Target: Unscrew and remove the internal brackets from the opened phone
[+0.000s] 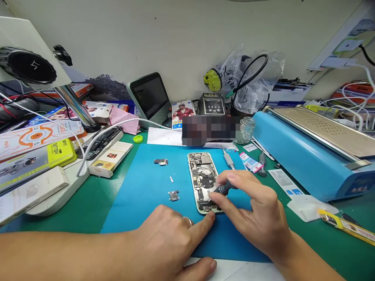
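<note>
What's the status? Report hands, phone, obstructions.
Right hand gripping dark tool over opened phone. Left hand, index finger at phone's near edge. Small parts left, apart from phone.

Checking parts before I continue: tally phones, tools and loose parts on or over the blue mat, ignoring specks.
Opened phone: 1
Tools: 2 (dark tool in right hand, grey tool lying)
Loose parts: 3 (upper part, white strip, lower part)
Total: 6

Phone (205, 166) lay flat, cover off, guts showing, near end right at the left hand (168, 232); dark tool (223, 189) sat tilted in the right hand (259, 207).
</note>
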Motion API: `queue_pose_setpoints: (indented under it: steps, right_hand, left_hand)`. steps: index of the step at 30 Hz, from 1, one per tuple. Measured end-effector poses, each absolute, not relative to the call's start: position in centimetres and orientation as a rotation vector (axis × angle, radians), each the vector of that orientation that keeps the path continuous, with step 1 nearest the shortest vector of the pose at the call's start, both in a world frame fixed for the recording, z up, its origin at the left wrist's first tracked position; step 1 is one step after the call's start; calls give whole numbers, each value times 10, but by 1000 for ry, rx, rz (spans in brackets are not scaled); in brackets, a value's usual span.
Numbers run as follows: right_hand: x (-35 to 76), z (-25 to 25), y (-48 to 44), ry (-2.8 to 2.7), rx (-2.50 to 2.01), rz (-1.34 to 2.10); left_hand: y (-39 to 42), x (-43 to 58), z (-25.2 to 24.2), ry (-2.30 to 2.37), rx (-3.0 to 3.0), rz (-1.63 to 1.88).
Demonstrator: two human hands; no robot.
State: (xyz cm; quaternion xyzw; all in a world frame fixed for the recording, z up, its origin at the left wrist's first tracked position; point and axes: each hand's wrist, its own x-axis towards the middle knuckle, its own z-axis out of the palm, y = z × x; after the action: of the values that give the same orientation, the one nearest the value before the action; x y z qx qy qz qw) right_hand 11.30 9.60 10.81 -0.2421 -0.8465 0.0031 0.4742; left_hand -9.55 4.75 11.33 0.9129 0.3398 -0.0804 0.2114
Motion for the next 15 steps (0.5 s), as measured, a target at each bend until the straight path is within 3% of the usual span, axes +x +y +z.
queue_pose_setpoints:
  steps: [15]
  right_hand:
    - [110,108,95,-2049,-591,-1]
  left_hand:
    - [48,-94,113,947,2554,-230]
